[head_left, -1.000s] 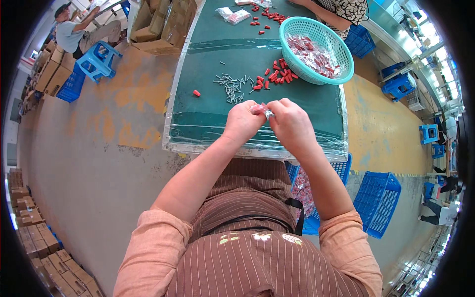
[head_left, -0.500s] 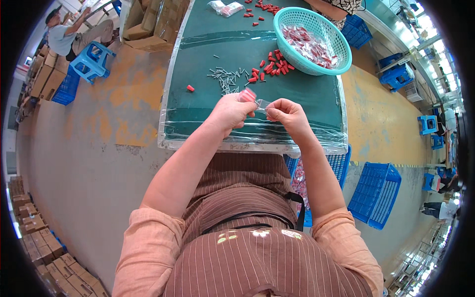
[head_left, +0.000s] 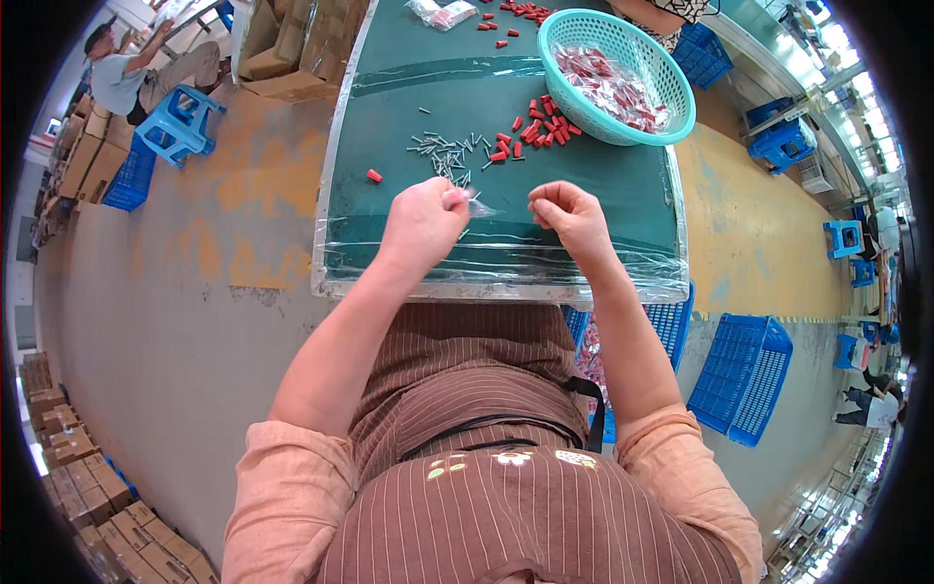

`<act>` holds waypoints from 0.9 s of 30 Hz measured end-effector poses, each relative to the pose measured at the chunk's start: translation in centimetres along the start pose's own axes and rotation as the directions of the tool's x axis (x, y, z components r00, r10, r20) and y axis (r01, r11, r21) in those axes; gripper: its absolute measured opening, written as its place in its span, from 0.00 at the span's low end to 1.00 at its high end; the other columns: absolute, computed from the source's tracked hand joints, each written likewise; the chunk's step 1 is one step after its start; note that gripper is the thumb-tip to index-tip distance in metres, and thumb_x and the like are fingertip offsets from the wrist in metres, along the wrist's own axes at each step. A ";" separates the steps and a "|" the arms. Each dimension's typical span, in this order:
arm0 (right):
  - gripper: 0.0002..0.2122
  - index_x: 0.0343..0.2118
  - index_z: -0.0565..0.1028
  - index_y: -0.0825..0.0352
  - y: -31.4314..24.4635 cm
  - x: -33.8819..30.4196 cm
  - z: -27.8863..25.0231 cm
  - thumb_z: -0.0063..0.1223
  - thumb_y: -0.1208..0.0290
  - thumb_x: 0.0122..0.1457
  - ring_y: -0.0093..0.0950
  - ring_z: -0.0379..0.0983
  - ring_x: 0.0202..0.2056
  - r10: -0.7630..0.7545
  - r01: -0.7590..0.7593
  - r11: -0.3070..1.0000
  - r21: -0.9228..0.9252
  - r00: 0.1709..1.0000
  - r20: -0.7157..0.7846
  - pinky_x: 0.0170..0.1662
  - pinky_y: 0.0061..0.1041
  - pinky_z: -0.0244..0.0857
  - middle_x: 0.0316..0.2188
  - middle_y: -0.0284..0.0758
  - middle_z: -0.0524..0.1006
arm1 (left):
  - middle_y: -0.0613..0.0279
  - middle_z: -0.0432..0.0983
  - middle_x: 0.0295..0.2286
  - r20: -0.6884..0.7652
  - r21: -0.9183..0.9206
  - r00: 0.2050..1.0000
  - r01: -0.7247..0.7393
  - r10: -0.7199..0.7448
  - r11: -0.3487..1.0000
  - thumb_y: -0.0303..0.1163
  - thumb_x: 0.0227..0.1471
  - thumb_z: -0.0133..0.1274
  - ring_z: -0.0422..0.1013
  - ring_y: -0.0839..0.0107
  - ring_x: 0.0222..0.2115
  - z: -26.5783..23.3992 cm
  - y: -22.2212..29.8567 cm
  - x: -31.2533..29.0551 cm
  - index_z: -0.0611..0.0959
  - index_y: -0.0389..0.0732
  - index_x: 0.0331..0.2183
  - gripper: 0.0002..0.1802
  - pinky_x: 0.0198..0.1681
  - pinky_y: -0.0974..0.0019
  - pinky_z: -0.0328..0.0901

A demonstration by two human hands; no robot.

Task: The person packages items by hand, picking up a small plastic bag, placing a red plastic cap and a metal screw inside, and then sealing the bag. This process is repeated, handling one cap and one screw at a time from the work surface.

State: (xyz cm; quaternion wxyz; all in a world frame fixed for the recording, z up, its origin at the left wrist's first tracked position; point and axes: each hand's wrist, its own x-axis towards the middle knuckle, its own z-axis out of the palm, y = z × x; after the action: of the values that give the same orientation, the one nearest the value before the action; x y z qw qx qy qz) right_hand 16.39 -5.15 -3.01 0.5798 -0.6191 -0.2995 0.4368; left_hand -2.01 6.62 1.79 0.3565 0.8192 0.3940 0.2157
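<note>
At the center of the frame, a person in a striped brown apron works with 2 bare hands above a green worktop. The left hand has its grip pinched on a small clear plastic bag, which sticks out toward the right hand; its contents are too blurred to tell. The right hand stands apart from the bag, thumb and fingers curled together, and whether they grasp anything cannot be told. Just above the bag lie loose metal screws, with a cluster of red plugs to their right and 1 lone red plug to their left. At upper right, a turquoise basket holds many filled packets. Such thin film probably creases and slips easily, so a light, steady pinch near its edge, mouth held upward, would best guard the contents. The right fingertips would do well to meet the film's edge squarely, clear of the loose screws beneath.
</note>
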 end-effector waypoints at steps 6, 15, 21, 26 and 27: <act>0.09 0.36 0.77 0.66 -2.4 4.9 2.2 0.51 0.75 0.51 0.36 0.73 0.37 -0.497 0.392 0.585 -0.710 0.865 0.068 0.42 0.32 0.66 0.34 0.39 0.76 | 0.69 0.71 0.20 0.185 -0.268 0.963 0.240 -0.194 0.933 0.33 0.47 0.54 0.63 0.82 0.19 -0.6 -1.7 0.2 0.78 0.38 0.26 0.08 0.22 0.72 0.59; 0.08 0.33 0.76 0.65 -2.8 8.3 3.3 0.50 0.73 0.49 0.40 0.69 0.44 -0.336 0.387 0.026 -0.922 0.872 0.356 0.44 0.36 0.67 0.37 0.42 0.73 | 0.70 0.72 0.21 0.334 -0.509 0.880 0.470 -0.338 0.721 0.32 0.48 0.53 0.59 0.85 0.16 -1.5 -1.1 0.8 0.77 0.40 0.28 0.06 0.17 0.76 0.53; 0.07 0.33 0.74 0.66 -3.5 7.2 2.9 0.48 0.75 0.50 0.42 0.72 0.40 -0.171 0.313 0.058 -0.948 0.939 0.300 0.41 0.38 0.68 0.35 0.44 0.73 | 0.70 0.70 0.21 0.373 -0.558 0.853 0.521 -0.366 0.646 0.31 0.49 0.55 0.54 0.88 0.13 -1.1 -1.1 0.6 0.75 0.40 0.28 0.06 0.13 0.79 0.47; 0.05 0.29 0.74 0.65 -2.4 6.5 1.9 0.48 0.73 0.50 0.42 0.73 0.35 -0.290 0.342 0.141 -0.929 0.912 0.291 0.38 0.38 0.69 0.31 0.43 0.74 | 0.69 0.70 0.21 0.384 -0.572 0.850 0.525 -0.360 0.631 0.31 0.49 0.56 0.54 0.87 0.12 0.3 -0.6 0.9 0.76 0.40 0.29 0.07 0.13 0.79 0.47; 0.05 0.29 0.74 0.65 -2.4 6.6 1.7 0.48 0.73 0.50 0.42 0.73 0.35 -0.291 0.338 0.138 -0.931 0.912 0.288 0.38 0.38 0.69 0.31 0.43 0.74 | 0.69 0.71 0.21 0.380 -0.569 0.855 0.516 -0.353 0.640 0.31 0.49 0.56 0.54 0.87 0.13 0.6 -0.7 0.9 0.76 0.39 0.29 0.07 0.13 0.79 0.47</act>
State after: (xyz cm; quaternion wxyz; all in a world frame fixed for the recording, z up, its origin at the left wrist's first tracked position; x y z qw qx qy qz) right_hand 18.07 1.81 -1.84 0.1373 -0.7572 -0.6377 0.0336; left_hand -1.42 7.39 0.92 0.7039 0.5415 0.4350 0.1484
